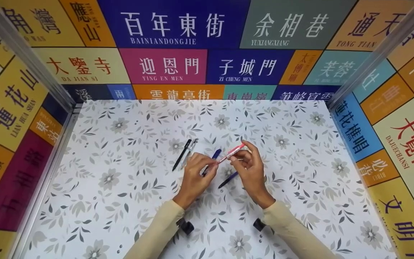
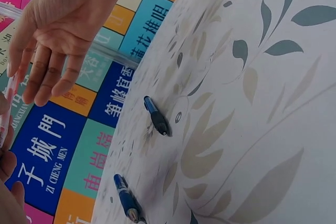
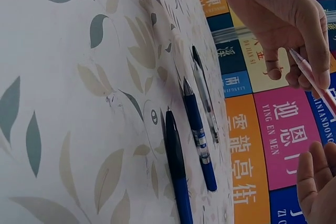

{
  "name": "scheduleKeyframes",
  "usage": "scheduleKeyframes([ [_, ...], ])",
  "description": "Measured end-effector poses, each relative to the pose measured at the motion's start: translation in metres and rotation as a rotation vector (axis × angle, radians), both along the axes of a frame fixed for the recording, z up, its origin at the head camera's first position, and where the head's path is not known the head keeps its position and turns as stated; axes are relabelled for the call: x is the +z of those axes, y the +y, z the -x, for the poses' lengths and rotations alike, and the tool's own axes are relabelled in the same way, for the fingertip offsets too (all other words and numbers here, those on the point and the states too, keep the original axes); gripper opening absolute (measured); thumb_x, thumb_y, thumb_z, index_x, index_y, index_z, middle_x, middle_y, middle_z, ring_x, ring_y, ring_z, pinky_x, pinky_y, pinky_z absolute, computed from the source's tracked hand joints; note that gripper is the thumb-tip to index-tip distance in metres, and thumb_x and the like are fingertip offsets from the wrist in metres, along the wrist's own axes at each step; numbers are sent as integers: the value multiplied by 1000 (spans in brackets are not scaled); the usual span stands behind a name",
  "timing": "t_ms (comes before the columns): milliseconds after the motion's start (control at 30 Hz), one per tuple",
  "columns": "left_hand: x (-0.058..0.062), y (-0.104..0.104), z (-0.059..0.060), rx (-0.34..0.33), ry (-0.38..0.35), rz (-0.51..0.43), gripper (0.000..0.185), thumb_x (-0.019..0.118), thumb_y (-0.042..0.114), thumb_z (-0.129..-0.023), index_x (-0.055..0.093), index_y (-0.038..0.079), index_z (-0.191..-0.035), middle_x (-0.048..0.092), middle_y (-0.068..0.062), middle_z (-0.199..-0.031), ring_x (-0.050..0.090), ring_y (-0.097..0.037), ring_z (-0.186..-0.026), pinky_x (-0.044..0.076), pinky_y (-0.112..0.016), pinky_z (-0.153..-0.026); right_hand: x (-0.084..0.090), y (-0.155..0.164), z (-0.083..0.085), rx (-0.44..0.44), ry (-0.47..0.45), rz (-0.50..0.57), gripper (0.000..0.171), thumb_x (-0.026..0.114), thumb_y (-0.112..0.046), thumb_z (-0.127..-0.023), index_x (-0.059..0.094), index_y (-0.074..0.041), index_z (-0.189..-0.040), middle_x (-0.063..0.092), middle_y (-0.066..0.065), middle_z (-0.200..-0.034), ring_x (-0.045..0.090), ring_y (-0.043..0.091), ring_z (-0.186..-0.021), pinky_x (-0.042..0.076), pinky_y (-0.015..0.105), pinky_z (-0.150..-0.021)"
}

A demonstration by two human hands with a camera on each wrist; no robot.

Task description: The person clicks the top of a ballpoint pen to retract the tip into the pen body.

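Observation:
Both hands hold a pink pen [image 1: 234,150] above the table, slanting up to the right. My left hand [image 1: 197,175] pinches its pointed end between thumb and fingers. The index finger of my right hand [image 1: 253,172] lies at the pen's back end, its thumb lower on the barrel. The right wrist view shows the pen's pale tip by the left fingers. Below the hands, a blue pen [image 3: 195,132] with a clear section lies on the table, partly hidden by the left hand in the head view. A dark blue pen [image 1: 228,179] lies near the right hand.
Left of the hands, a black pen [image 1: 182,155] and a clear pen [image 1: 193,145] lie side by side. A white floral-patterned sheet covers the table [image 1: 138,216]. Panels with coloured name blocks [image 1: 171,25] stand at the back and both sides.

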State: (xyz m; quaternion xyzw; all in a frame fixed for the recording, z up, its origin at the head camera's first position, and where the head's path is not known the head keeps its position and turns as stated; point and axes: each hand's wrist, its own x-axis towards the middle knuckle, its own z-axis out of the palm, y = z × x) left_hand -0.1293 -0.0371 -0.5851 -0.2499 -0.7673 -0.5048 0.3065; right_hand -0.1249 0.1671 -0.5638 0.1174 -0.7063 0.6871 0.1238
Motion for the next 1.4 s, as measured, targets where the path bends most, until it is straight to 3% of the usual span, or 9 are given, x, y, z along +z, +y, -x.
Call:
scheduleKeyframes([
  [233, -2, 5, -1, -2, 17, -34, 14, 86, -1, -90, 83, 8, -100, 74, 0, -93, 66, -22, -90, 48, -42, -84, 1, -3, 0, -6, 36, 30, 63, 70, 1, -105, 41, -2, -161, 73, 22, -109, 74, 24, -91, 61, 29, -83],
  [533, -3, 11, -5, -3, -18, -54, 5, 83, 6, -96, 83, 7, -101, 75, 0, -96, 66, -21, -92, 50, -41, -90, 2, -6, 1, -28, 69, 61, 60, 73, 3, -103, 44, 1, -156, 73, 26, -105, 75, 22, -91, 62, 29, -82],
  [733, -3, 13, -8, 2, -44, -64, 5, 82, 11, -99, 83, 6, -100, 76, 0, -97, 67, -21, -93, 51, -39, -91, 4, -7, 1, -34, 83, 46, 60, 73, 4, -103, 45, 2, -155, 72, 27, -104, 75, 21, -91, 62, 28, -82],
  [1033, -2, 13, -11, 12, -58, -46, 11, 87, 3, -92, 83, 8, -101, 76, 0, -95, 67, -20, -93, 51, -38, -88, 4, -7, 3, -27, 148, 7, 58, 73, 8, -101, 49, 4, -154, 73, 26, -103, 75, 22, -91, 60, 26, -82],
  [1400, -2, 12, -17, -15, -90, -25, 14, 88, 6, -92, 84, 10, -104, 76, 2, -95, 67, -19, -94, 50, -39, -87, 8, -5, 0, -5, 165, -33, 54, 70, 9, -102, 53, 4, -153, 74, 25, -110, 75, 22, -99, 61, 30, -90],
])
